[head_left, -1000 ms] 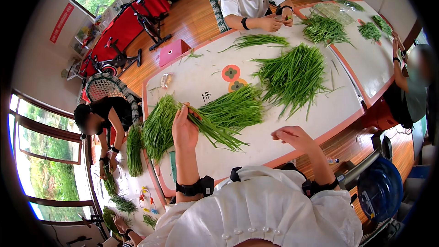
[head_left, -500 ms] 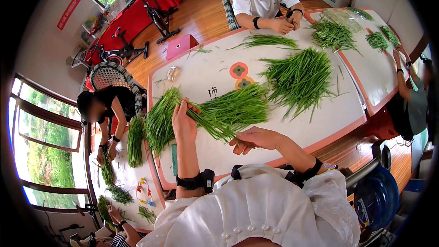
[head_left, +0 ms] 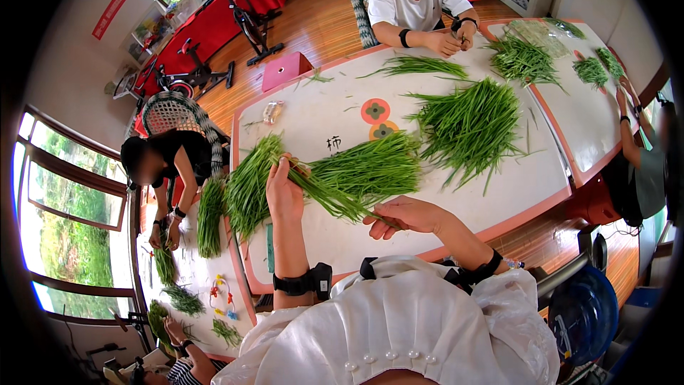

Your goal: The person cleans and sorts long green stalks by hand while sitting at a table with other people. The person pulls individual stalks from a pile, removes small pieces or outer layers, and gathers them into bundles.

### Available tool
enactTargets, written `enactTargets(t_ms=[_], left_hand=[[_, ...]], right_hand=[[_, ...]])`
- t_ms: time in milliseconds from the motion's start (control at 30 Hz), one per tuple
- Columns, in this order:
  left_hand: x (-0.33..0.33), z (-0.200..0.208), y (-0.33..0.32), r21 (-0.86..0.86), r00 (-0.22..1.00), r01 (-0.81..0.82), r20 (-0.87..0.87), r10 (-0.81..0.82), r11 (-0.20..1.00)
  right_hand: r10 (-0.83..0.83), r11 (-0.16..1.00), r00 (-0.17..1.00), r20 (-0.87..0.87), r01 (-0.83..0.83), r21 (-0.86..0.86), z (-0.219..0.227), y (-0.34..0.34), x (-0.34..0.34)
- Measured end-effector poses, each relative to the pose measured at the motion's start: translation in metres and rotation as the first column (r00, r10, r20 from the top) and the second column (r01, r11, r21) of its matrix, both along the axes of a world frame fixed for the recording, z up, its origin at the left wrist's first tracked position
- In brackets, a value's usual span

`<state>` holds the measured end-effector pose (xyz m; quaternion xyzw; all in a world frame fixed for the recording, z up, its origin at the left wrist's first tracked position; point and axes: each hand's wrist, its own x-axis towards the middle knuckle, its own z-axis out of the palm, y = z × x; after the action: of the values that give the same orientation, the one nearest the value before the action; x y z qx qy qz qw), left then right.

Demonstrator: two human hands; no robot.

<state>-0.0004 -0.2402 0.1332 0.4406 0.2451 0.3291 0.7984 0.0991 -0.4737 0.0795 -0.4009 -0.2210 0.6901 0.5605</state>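
Head camera: a worker in a white top is holding a bunch of long green stalks [head_left: 329, 197] above a white table [head_left: 527, 171], on a clock face centred on the scene. At 8 o'clock the left hand [head_left: 286, 196] is gripping the bunch between thumb and fingers; at 4 o'clock the right hand [head_left: 402, 215] is narrowing to a pinch on its thin lower end. Loose green piles are covering the tabletop: one pile [head_left: 251, 184] is lying at 9 o'clock, another [head_left: 377, 165] is spreading just beyond the held bunch, and a broad heap [head_left: 470, 125] is fanning out at 2. Orange round motifs [head_left: 375, 110] are showing at 1 o'clock, and a pink border is framing the surface. Across the room, a pink box [head_left: 283, 73] and an exercise bike [head_left: 254, 27] are standing on wooden floorboards [head_left: 328, 25] at 11 o'clock, while windows [head_left: 71, 242] are letting in daylight near 9. Co-workers are sitting at 1 o'clock, in a white shirt [head_left: 410, 1], and leaning in at 9, in black [head_left: 187, 153].
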Motion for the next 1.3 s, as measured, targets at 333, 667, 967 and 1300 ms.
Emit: enactTargets(t_ms=[333, 667, 967, 1300], left_hand=[[-0.011, 0.015, -0.004, -0.078, 0.978, 0.200, 0.072, -0.195, 0.977], [-0.030, -0.008, -0.015, -0.040, 0.901, 0.425, -0.071, -0.427, 0.904], [-0.030, -0.042, -0.045, -0.061, 0.651, 0.688, -0.390, -0.651, 0.724], [-0.036, -0.049, -0.047, -0.141, 0.660, 0.677, -0.318, -0.681, 0.722]], right_hand=[[0.044, 0.996, 0.719, 0.693, 0.023, -0.087, -0.034, 0.003, 0.004], [0.033, 0.973, 0.384, 0.923, 0.201, -0.118, -0.040, 0.000, 0.034], [-0.432, 0.901, 0.643, 0.633, 0.276, 0.334, 0.001, 0.059, -0.011], [-0.285, 0.955, 0.629, 0.723, 0.251, 0.157, -0.021, 0.061, 0.012]])
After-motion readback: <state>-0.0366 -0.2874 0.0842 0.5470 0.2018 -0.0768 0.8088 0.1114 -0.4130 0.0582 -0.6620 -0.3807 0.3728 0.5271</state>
